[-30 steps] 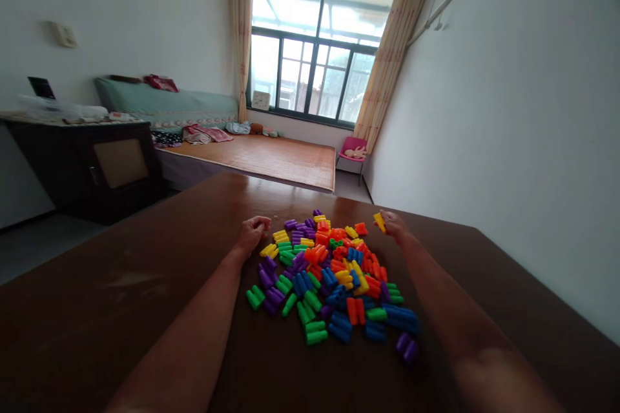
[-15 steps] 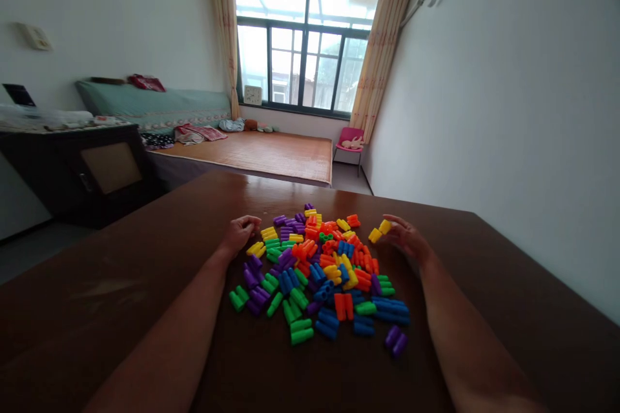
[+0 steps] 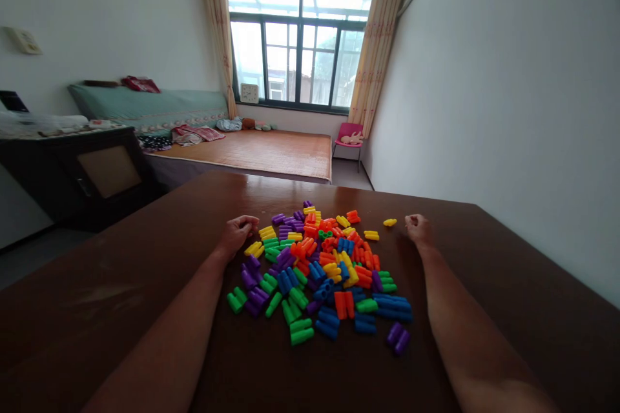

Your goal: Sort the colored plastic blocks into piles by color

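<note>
Head view: both hands rest on the brown tabletop [image 3: 145,258] flanking a heap of coloured blocks [image 3: 320,271]. Left hand [image 3: 237,232] has its fingers curled in, empty, touching the heap's edge. Right hand [image 3: 419,229] is fisted beside a lone yellow block [image 3: 390,222], apart from it.

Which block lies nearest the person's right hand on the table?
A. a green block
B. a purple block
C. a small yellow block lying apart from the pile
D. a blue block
C: the small yellow block lies alone on the table, just left of the right hand, while the pile sits farther left.
</note>
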Demonstrator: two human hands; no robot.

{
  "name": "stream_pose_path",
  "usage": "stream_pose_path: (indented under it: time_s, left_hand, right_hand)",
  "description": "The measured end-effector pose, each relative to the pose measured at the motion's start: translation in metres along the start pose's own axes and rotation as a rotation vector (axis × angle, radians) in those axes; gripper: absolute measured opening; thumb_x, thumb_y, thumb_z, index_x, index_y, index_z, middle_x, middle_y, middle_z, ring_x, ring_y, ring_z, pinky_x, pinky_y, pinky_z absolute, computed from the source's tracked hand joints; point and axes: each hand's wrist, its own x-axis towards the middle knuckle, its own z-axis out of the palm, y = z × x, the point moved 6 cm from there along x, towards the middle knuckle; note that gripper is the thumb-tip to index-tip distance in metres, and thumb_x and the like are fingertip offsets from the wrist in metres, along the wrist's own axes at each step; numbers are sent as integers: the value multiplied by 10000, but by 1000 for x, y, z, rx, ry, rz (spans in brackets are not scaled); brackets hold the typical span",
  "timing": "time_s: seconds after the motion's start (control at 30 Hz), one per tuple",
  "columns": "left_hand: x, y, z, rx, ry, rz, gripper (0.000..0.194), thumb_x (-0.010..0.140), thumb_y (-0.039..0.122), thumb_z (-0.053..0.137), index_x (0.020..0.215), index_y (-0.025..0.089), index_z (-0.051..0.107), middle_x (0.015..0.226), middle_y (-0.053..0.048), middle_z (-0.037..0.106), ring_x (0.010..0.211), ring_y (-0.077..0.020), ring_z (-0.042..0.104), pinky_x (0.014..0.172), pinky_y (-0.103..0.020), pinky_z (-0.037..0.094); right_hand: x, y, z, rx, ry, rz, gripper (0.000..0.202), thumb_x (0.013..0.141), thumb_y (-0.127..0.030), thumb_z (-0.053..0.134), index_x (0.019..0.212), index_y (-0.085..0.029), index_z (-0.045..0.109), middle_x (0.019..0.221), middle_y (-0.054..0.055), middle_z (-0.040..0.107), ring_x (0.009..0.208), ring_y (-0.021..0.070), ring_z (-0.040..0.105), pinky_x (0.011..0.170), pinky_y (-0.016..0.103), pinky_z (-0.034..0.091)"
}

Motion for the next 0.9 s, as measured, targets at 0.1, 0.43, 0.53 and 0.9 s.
stream_pose_path:
  time_s: [0.1, 0.43, 0.53, 0.9]
  left_hand:
    - [-1, 2, 0, 9, 2, -1, 280, 586, 363, 699, 772, 154, 714, 800, -57, 720, 712, -167, 652, 580, -229, 489]
    - [-4, 7, 1, 9, 4, -20, 270, 575, 342, 688, 767, 153, 716, 753, -44, 713, 689, -157, 640, 578, -224, 478]
    - [-3, 5, 0, 15, 3, -22, 276, 576, 348, 682, 769, 154, 713, 767, -47, 716, 698, -163, 645, 580, -228, 476]
    - [-3, 5, 1, 33, 3, -6, 267, 578, 355, 691, 759, 160, 717, 749, -48, 717, 693, -170, 651, 579, -235, 486]
  right_hand:
    - [-6, -14, 2, -53, -24, -159, 286, 819, -410, 537, 953, -186, 653, 931, 95, 692, 768, 189, 639, 771, 336, 507]
    - [-15, -36, 37, -225, -173, -388, 239, 790, -188, 548, 988, -199, 682, 1098, 92, 673, 1025, 223, 600, 957, 359, 418]
    - [-10, -32, 29, -230, -76, -415, 313, 779, -89, 456, 963, -189, 689, 1150, 103, 648, 1126, 233, 555, 1009, 400, 368]
    - [-14, -30, 35, -169, -72, -372, 210, 765, -157, 502, 901, -197, 658, 983, 98, 640, 959, 228, 582, 934, 377, 448]
